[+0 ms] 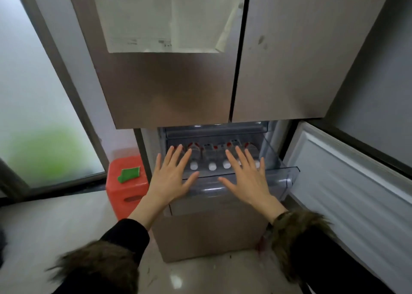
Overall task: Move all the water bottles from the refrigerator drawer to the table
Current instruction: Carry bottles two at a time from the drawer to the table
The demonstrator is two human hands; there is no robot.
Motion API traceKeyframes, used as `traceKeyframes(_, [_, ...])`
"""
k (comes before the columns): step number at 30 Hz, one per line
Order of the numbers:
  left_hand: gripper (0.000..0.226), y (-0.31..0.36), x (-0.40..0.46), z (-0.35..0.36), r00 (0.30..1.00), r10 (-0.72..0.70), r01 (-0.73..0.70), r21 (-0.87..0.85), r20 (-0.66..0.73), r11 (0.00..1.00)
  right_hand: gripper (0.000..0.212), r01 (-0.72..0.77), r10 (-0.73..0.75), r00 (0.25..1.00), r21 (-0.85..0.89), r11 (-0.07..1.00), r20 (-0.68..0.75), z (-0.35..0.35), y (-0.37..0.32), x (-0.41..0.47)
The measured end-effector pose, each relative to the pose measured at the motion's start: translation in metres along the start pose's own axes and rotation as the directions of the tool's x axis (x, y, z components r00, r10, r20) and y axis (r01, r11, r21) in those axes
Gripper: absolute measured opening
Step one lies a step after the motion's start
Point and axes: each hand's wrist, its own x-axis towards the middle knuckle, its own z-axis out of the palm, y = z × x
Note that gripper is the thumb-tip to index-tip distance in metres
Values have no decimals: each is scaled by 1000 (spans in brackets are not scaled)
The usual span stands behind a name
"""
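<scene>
A clear plastic refrigerator drawer (289, 173) is pulled out below the closed upper doors. Several water bottles (210, 156) with white caps and red-and-white labels lie side by side in it, caps toward me. My left hand (172, 177) hovers flat over the drawer's left part with fingers spread, holding nothing. Over the right part my right hand (245, 177) is spread the same way and covers some of the bottles. No table is in view.
The lower right fridge door (347, 182) stands open at the right, its white inner side showing. An orange stool (126, 184) with a green object on it sits left of the fridge, next to a frosted glass door (33, 93).
</scene>
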Motion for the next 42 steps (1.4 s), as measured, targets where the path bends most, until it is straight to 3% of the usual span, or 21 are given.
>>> traceKeyframes(6, [85,9,44,32,983,-159,166,-76,87,983,74,101,-107,985,56,993,132,22,33,60])
traceKeyframes(11, [66,6,77,56,947,-266,303,-229,182,925,70,158,-180,963,122,980,201,44,35,99])
traceKeyframes(15, [59,1,106,76,879,-306,420,-290,366,860,64,181,-232,932,196,964,279,63,23,130])
traceKeyframes(20, [64,-15,133,109,752,-396,587,-260,527,767,43,-43,-182,888,472,881,422,83,2,165])
traceKeyframes(25, [68,-34,144,145,646,-470,717,-266,602,645,27,-324,-62,806,527,786,588,110,-17,195])
traceKeyframes(27, [61,-42,149,156,598,-509,768,-260,619,586,19,-513,-18,742,585,628,670,130,-21,204])
traceKeyframes(30, [44,-48,154,162,535,-520,810,-229,666,540,31,-747,-38,627,615,253,778,142,-26,208])
traceKeyframes(34, [37,-48,163,169,536,-545,826,-267,645,496,24,-827,-70,561,557,-74,825,155,-33,221])
traceKeyframes(37, [39,-46,167,175,504,-587,862,-325,634,389,17,-838,-67,526,503,-213,848,165,-39,228])
traceKeyframes(42, [19,-38,169,171,468,-560,870,-467,684,157,18,-849,-17,477,456,-266,879,167,-41,232])
